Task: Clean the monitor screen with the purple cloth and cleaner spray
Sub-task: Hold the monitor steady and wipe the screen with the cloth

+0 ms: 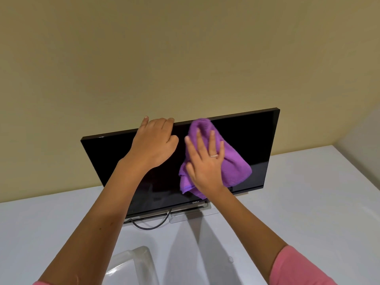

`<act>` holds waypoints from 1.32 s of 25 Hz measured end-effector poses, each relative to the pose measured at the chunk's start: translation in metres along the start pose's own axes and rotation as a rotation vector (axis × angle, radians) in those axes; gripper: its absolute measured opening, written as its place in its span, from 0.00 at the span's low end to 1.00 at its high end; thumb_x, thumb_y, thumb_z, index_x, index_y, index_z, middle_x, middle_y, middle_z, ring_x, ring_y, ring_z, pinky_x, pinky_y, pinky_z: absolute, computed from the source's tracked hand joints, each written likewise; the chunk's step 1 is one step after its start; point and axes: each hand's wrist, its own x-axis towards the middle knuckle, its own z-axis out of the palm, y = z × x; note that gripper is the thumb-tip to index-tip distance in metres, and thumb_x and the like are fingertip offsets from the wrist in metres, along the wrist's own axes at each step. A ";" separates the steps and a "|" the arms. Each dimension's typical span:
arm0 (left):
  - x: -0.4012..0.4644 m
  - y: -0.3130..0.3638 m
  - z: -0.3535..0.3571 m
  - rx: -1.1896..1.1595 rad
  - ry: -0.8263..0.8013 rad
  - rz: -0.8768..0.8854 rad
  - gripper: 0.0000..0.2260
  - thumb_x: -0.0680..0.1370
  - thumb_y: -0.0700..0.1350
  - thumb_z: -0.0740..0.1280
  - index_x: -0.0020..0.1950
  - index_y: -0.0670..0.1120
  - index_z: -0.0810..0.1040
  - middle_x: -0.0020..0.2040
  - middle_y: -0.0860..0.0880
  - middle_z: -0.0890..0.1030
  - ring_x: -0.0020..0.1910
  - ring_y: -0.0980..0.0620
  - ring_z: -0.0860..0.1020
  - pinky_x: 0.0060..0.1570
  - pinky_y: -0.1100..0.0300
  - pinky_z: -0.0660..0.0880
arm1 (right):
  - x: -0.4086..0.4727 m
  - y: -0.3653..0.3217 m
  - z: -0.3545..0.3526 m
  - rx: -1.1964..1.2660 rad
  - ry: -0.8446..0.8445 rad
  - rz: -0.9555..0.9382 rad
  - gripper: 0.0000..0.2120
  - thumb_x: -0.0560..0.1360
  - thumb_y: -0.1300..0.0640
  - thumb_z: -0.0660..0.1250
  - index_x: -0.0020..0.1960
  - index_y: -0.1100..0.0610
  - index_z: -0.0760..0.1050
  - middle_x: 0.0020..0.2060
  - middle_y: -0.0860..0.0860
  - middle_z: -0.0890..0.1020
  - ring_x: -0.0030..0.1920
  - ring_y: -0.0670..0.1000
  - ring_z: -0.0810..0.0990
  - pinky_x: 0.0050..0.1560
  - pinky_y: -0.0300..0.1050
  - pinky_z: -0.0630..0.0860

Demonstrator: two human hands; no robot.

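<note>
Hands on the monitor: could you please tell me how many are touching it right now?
2. The left hand grips the monitor top edge; the right hand presses the purple cloth flat against the screen.

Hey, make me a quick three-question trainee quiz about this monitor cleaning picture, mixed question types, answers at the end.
1. True or false: the left hand grips the top edge of the monitor.
2. Multiple choice: where is the purple cloth? A) lying on the table B) pressed flat against the screen under the right hand C) draped over the monitor's top edge
3. Fill in: the cleaner spray is ____ in this view.

Key: 1 true; 2 B; 3 not visible.
</note>
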 end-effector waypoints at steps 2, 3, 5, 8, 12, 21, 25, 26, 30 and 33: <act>0.001 -0.003 0.000 -0.033 -0.007 -0.010 0.27 0.74 0.48 0.49 0.73 0.44 0.63 0.70 0.44 0.70 0.69 0.45 0.66 0.73 0.48 0.48 | 0.002 -0.014 0.006 -0.012 0.000 -0.178 0.31 0.69 0.51 0.64 0.72 0.49 0.61 0.73 0.51 0.66 0.74 0.61 0.55 0.68 0.70 0.56; 0.001 -0.004 0.000 -0.056 -0.010 -0.016 0.28 0.73 0.49 0.48 0.72 0.44 0.64 0.69 0.44 0.71 0.69 0.45 0.67 0.73 0.49 0.49 | 0.002 -0.018 0.009 -0.021 0.009 -0.237 0.30 0.69 0.51 0.65 0.70 0.48 0.63 0.71 0.51 0.69 0.73 0.60 0.58 0.67 0.70 0.58; 0.003 -0.004 0.000 -0.089 0.012 -0.017 0.28 0.72 0.49 0.48 0.71 0.45 0.66 0.67 0.45 0.73 0.67 0.45 0.69 0.72 0.50 0.52 | 0.002 -0.018 0.011 -0.045 0.014 -0.288 0.30 0.69 0.51 0.66 0.70 0.48 0.64 0.70 0.50 0.71 0.73 0.58 0.60 0.68 0.68 0.59; 0.003 -0.004 0.001 -0.085 0.062 -0.006 0.26 0.71 0.48 0.49 0.66 0.45 0.71 0.60 0.45 0.78 0.59 0.45 0.74 0.67 0.50 0.59 | 0.003 -0.001 0.003 -0.065 0.026 -0.226 0.31 0.70 0.50 0.63 0.72 0.48 0.61 0.74 0.49 0.63 0.74 0.57 0.57 0.69 0.66 0.56; 0.004 -0.002 -0.001 -0.124 0.095 -0.028 0.24 0.69 0.46 0.50 0.60 0.45 0.75 0.47 0.47 0.79 0.47 0.44 0.73 0.54 0.51 0.67 | 0.005 0.047 -0.013 -0.029 0.022 0.058 0.31 0.72 0.50 0.59 0.74 0.50 0.57 0.75 0.53 0.59 0.74 0.60 0.54 0.70 0.65 0.54; 0.001 0.007 -0.009 -0.157 0.135 -0.050 0.23 0.67 0.42 0.52 0.57 0.43 0.76 0.46 0.42 0.81 0.42 0.44 0.71 0.47 0.57 0.59 | -0.047 0.105 -0.009 0.278 0.062 0.689 0.30 0.77 0.54 0.55 0.77 0.56 0.49 0.77 0.59 0.49 0.76 0.61 0.46 0.72 0.64 0.55; 0.002 0.006 -0.008 -0.154 0.131 -0.047 0.22 0.67 0.43 0.53 0.56 0.44 0.76 0.43 0.48 0.80 0.40 0.47 0.70 0.46 0.57 0.60 | -0.097 0.078 0.006 0.376 -0.065 0.929 0.31 0.79 0.51 0.53 0.77 0.54 0.43 0.76 0.61 0.47 0.76 0.62 0.47 0.72 0.63 0.57; 0.002 0.007 -0.008 -0.149 0.132 -0.042 0.21 0.66 0.43 0.53 0.54 0.43 0.77 0.42 0.46 0.80 0.40 0.45 0.71 0.45 0.57 0.60 | -0.104 0.073 0.007 0.404 -0.094 0.968 0.31 0.79 0.51 0.53 0.76 0.53 0.41 0.76 0.61 0.47 0.76 0.63 0.47 0.71 0.62 0.58; 0.002 0.006 -0.009 -0.138 0.130 -0.038 0.17 0.66 0.42 0.54 0.48 0.40 0.76 0.38 0.41 0.79 0.39 0.39 0.74 0.41 0.56 0.60 | -0.106 0.054 0.005 0.295 -0.239 0.905 0.27 0.81 0.51 0.49 0.76 0.61 0.48 0.74 0.66 0.54 0.72 0.69 0.56 0.62 0.65 0.71; 0.002 0.004 -0.008 -0.165 0.119 -0.041 0.16 0.66 0.43 0.54 0.48 0.41 0.76 0.37 0.42 0.79 0.40 0.40 0.74 0.42 0.53 0.64 | -0.098 0.034 0.010 0.139 -0.354 0.533 0.30 0.77 0.52 0.46 0.76 0.61 0.46 0.71 0.65 0.59 0.72 0.71 0.52 0.68 0.67 0.61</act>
